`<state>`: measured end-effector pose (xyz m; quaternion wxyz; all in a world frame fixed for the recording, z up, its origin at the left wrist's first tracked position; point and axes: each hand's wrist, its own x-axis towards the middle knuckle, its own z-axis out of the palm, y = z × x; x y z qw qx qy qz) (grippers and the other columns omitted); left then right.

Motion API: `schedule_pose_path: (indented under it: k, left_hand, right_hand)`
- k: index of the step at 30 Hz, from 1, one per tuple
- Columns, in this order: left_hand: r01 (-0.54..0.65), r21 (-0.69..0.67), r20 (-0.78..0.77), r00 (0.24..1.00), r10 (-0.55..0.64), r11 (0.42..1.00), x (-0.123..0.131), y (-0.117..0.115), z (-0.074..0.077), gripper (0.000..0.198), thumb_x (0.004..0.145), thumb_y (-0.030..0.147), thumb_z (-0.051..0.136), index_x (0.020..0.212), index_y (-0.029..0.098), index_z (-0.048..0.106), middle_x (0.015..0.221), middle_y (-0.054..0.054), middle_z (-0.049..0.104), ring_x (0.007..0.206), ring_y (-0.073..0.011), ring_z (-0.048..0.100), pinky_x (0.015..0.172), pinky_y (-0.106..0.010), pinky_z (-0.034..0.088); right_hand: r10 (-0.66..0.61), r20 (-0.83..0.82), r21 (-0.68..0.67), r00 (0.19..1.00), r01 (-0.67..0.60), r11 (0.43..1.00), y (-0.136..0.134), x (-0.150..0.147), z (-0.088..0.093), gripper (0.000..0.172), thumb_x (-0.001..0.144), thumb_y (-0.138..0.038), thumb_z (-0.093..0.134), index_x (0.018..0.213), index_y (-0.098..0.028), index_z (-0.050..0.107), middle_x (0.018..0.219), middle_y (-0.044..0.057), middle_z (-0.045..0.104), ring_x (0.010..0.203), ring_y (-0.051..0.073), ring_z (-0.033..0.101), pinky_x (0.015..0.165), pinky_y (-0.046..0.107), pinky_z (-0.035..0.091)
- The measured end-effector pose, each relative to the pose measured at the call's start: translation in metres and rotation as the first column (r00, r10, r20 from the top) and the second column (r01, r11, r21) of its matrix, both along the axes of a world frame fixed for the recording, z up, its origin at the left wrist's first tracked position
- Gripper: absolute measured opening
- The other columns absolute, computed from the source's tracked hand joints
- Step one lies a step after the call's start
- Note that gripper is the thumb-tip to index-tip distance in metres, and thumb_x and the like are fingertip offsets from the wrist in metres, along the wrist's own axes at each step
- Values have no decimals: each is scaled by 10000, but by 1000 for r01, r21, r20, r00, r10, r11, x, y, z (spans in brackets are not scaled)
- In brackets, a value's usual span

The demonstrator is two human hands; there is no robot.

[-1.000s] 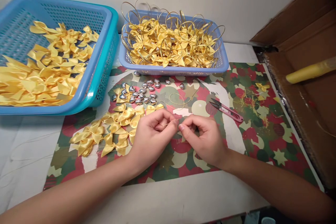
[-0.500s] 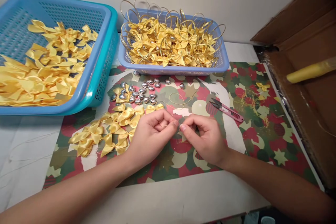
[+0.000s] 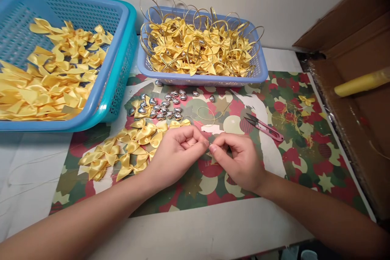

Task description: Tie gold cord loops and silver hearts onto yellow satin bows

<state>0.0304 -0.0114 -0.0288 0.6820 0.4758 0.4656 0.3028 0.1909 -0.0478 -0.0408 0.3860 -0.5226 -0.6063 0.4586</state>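
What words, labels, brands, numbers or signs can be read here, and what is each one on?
No text can be read.
Mat: circles and stars, no words; faint marks near its middle are too small to make out.
Snips: no lettering visible.
Left basket, right basket: no label visible.
Cardboard: no print visible.

I watch through a single head-worn camera, placed above the near edge of the patterned sheet (image 3: pixel 210 187) and facing forward and down across it. The wearer's forearms (image 3: pixel 100 215) come in from below the sheet at both corners. The left hand (image 3: pixel 179 152) and right hand (image 3: pixel 240 162) sit mid-view over the sheet, close to my lens. My view runs wide: past the sheet's far edge to the wall (image 3: pixel 280 8), left to a cut-off blue basket (image 3: pixel 118 40), right to a cardboard box (image 3: pixel 356 40).
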Motion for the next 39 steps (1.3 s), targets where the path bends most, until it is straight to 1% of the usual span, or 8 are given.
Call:
schedule_pose_path:
  k: [7, 19, 27, 39]
  left_hand:
    - [4, 2, 6, 1000, -4, 1000, 2, 0, 2, 154, 710, 209, 609, 573, 145, 579, 485, 65, 477, 442, -32, 327, 418, -150, 244]
    - [4, -10, -38, 999, -4, 1000, 2, 2, 4, 148, 683, 220, 603, 556, 150, 574, 500, 45, 514, 460, -48, 378, 437, -156, 289]
    - [7, -13, -61, 998, -8, 1000, 1, 1, 2, 149, 684, 220, 596, 555, 149, 576, 510, 36, 535, 469, -52, 396, 438, -153, 298]
    - [9, -3, -81, 997, -10, 1000, 1, 2, 1, 145, 687, 211, 596, 556, 152, 574, 521, 31, 548, 478, -61, 418, 449, -160, 322]
  right_hand:
    - [-1, 2, 0, 1000, 1, 1000, 0, 0, 0, 244, 832, -147, 551, 597, -178, 490, 520, -44, 490, 494, 69, 415, 476, 209, 353]
    - [-11, 4, 26, 1000, 11, 1000, 1, -1, 1, 236, 810, -140, 558, 590, -181, 484, 511, -48, 476, 488, 69, 408, 471, 210, 348]
    - [-16, 12, 41, 1000, 16, 999, 1, -1, 1, 227, 788, -118, 565, 581, -180, 497, 512, -48, 497, 486, 66, 406, 473, 206, 346]
    - [-31, 43, 44, 999, 29, 999, 2, -1, 1, 224, 767, -127, 562, 567, -184, 480, 502, -51, 457, 482, 70, 380, 469, 213, 337]
